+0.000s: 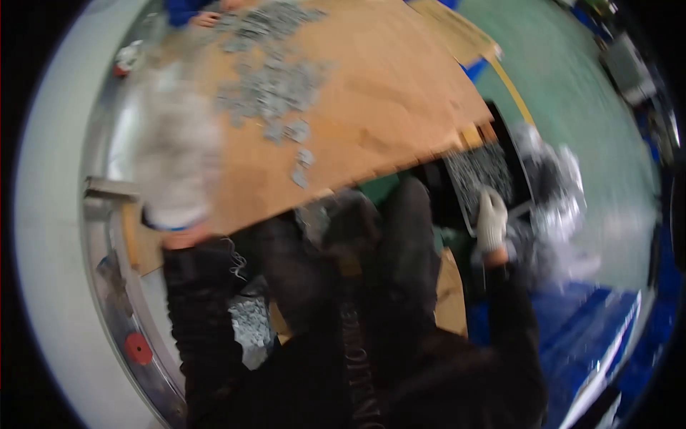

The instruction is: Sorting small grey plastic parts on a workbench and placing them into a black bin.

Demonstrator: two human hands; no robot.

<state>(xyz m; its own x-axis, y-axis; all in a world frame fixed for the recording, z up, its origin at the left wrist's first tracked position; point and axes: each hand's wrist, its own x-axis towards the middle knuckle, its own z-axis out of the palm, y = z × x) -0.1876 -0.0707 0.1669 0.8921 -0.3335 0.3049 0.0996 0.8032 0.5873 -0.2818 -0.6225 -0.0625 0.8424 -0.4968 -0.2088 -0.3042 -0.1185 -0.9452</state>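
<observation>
Head view: the gloved right hand [491, 218] reaches to the near end of a black bin [520, 168], and the small grey parts [475, 170] inside lie just far of its fingers, their heap running longest from near to far. The right hand is nearer; the gloved left hand [177, 154] blurs over the left side of the table [371, 93]. I cannot tell whether either hand's fingers are wide, narrow or holding anything. Flat grey pieces [275, 89] lie loose at the table's far left; a clear bag [254, 343], near left, holds silvery bits [247, 318]
</observation>
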